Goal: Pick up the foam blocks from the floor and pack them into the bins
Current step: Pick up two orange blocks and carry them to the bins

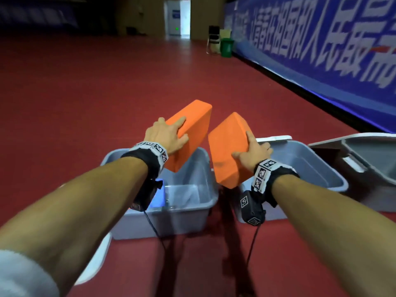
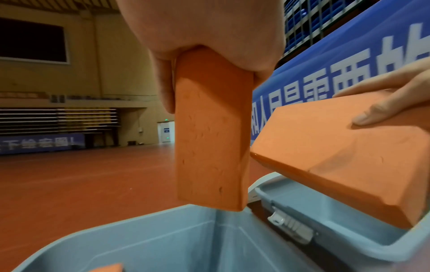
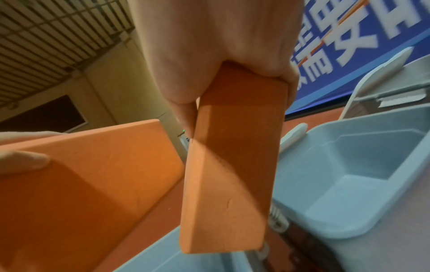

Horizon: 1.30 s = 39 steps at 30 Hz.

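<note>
Red sports flooring [image 1: 85, 99] fills a large hall, with a blue banner [image 1: 321, 50] carrying white characters along the right wall.

Left hand [image 1: 166, 135]: the fingers [image 1: 179, 123] lie spread over the top face of an orange foam block [image 1: 190, 129] and the thumb hooks under its near edge, so the block is grasped from above. In the left wrist view this block [image 2: 209, 138] hangs end-down from the palm, its lower end just above the open left bin [image 1: 192, 202], a grey-blue plastic tub on the floor. A small orange corner shows at the bottom of that bin [image 2: 109, 267], possibly another block; too little is visible to tell.

Right hand [image 1: 254, 150]: the fingers curl round the right edge of a second orange foam block [image 1: 229, 151], thumb across its near face, holding it tilted. This block sits above the gap between the two bins, its lower end near the left rim of the right bin [image 1: 304, 166]. The two blocks are close together, apart by a narrow gap.

Both wrists wear black straps with black-and-white marker tags and small cameras. To the right of the right bin stands another grey container [image 1: 368, 159], tilted. Far down the hall, beside the banner, are a black chair [image 1: 213, 39] and a green waste bin [image 1: 226, 47], and a lit doorway [image 1: 176, 17] lies beyond.
</note>
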Tool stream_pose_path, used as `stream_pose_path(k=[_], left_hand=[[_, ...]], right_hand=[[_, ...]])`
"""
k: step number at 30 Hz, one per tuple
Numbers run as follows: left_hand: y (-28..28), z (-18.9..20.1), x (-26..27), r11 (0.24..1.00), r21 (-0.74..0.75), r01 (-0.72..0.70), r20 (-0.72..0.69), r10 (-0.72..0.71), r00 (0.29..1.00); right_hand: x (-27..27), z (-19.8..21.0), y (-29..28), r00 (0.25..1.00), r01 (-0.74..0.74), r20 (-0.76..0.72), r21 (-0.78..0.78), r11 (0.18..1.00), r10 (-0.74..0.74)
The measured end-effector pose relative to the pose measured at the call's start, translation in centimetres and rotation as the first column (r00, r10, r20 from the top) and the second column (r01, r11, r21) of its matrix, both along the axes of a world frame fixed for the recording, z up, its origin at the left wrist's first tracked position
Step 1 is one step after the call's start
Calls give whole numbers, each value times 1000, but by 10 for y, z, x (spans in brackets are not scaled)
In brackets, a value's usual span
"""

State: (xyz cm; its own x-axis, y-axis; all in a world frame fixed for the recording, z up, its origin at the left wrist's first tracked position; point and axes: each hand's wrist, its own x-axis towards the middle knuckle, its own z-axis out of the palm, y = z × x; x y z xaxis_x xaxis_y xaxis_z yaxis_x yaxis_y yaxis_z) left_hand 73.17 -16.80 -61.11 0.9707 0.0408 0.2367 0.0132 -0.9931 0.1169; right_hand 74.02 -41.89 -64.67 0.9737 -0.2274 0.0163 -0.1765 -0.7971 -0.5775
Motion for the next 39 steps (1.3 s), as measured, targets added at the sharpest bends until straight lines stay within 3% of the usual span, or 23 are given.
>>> stream_pose_path(k=[4, 9, 16, 19, 24, 32, 39], left_hand=[[29, -28, -4, 998, -9, -70, -59, 69, 996], [38, -71, 1, 977, -149, -150, -121, 132, 984], [42, -122, 9, 939, -257, -227, -272, 155, 950], [41, -139, 15, 936, -278, -217, -354, 110, 929], [36, -153, 28, 960, -183, -211, -547, 79, 833], [24, -151, 31, 984, -148, -103, -482, 19, 876], [-39, -143, 39, 981, -176, 83, -411, -150, 899]], right_hand=[[10, -22, 43, 999, -41, -10, -14, 999, 41], [17, -56, 73, 999, 14, -29, 22, 1000, -13], [21, -102, 91, 994, -30, -107, -83, 996, 21], [24, -108, 93, 981, -111, -166, -77, 991, 97], [31, -115, 91, 942, -271, -235, -117, 955, 238], [26, -117, 49, 946, -215, -278, -155, 964, 167], [2, -101, -11, 966, -94, -257, -193, 977, 42]])
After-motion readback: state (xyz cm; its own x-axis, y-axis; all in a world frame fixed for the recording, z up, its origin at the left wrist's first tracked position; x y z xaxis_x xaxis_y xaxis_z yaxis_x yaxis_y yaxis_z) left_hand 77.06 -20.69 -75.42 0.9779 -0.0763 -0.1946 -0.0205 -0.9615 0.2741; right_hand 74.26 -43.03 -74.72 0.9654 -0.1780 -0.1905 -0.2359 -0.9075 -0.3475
